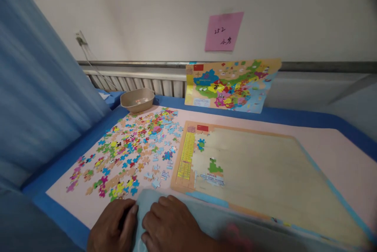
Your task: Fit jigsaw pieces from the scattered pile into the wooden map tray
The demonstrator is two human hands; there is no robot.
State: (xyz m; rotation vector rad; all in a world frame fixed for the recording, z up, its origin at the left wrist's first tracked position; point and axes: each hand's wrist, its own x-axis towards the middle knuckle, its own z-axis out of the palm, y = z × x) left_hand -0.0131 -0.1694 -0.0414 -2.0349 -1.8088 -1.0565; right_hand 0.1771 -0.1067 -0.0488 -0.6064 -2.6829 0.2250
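Observation:
My left hand [113, 224] is at the bottom of the view, its fingers curled and its thumb against the edge of a light blue cloth [209, 210]. Beside it, my right hand [169, 222] lies on the same cloth with bent fingers closed onto it. Beyond my hands is a jigsaw board [253, 169] with a map-style border partly filled in. A few joined pieces, one group a green piece [215, 166], sit inside the board. Many loose puzzle pieces [129, 146] are spread to its left. No puzzle piece shows in either hand.
A beige plastic basin [137, 104] with a few pieces inside stands at the back left. A printed colour map [232, 87] leans against the wall rail. A blue curtain [44, 75] hangs on the left. Pink sheeting [321, 138] covers the blue surface; a pink note [224, 32] is on the wall.

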